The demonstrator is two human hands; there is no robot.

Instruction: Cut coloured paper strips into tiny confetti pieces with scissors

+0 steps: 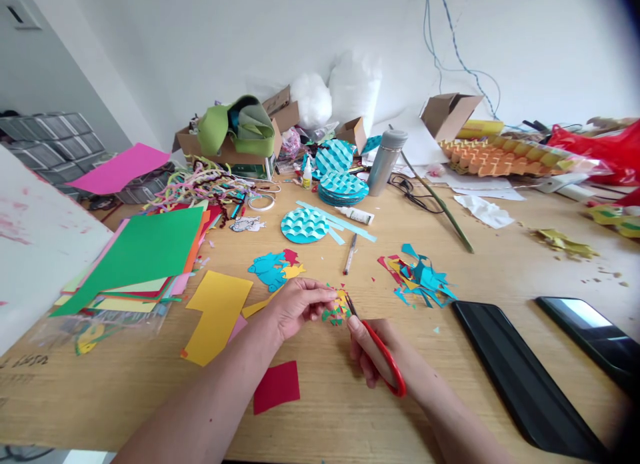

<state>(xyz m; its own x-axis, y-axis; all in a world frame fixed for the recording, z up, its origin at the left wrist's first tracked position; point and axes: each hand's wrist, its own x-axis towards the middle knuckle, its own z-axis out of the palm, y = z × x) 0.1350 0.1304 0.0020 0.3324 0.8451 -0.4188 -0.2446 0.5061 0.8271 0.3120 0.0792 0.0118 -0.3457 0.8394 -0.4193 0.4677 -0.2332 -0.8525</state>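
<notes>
My left hand (pixel 304 304) pinches a small piece of yellow paper (pixel 341 300) between thumb and fingers. Red-handled scissors (pixel 383 357) are gripped in my right hand (pixel 373 351), their blades pointing up and left at the edge of that yellow piece. Small green and red paper bits (pixel 335 316) lie just below and around the blade tips. Behind my left hand are a blue paper fish (pixel 270 271), a yellow fish (pixel 293 271) and a small red one (pixel 291 256).
Yellow sheet (pixel 220 311) and stacked coloured paper (pixel 155 251) lie left, a dark red piece (pixel 277 387) in front. Blue scraps (pixel 425 281), a black tray (pixel 520 377) and a phone (pixel 590 331) are right. A grey bottle (pixel 387 163) stands behind.
</notes>
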